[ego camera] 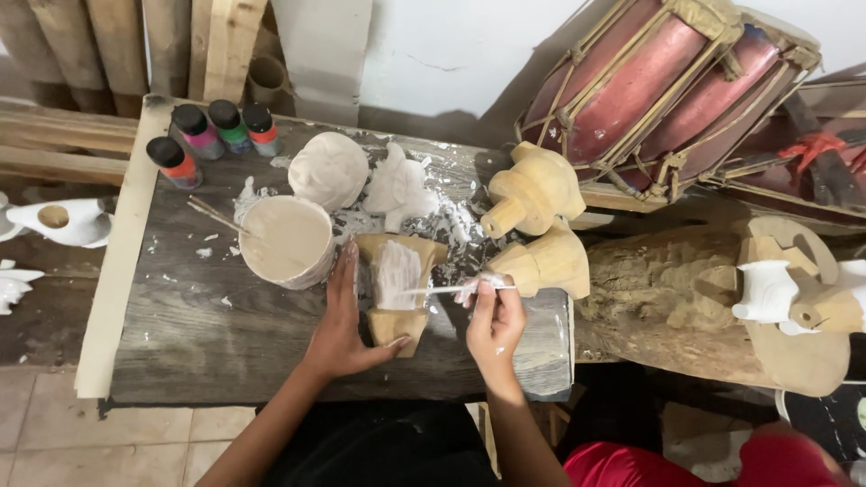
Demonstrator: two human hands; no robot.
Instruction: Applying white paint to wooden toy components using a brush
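A bare wooden carving [394, 287] lies on the grey plank table [216, 334], its middle partly coated in white paint. My left hand [347, 317] rests flat along its left side, thumb hooked under its lower end, holding it down. My right hand [493, 320] grips a thin white-smeared paintbrush [446, 289] whose tip lies on the white patch. A round cup of off-white paint [287, 240] stands just left of the carving.
Several small paint bottles [212, 135] stand at the table's back left. Unpainted wooden carvings [535, 225] and white-coated ones [365, 180] lie behind. A red drum [658, 81], a log [686, 307] with more carvings and a white figure [68, 221] surround the table.
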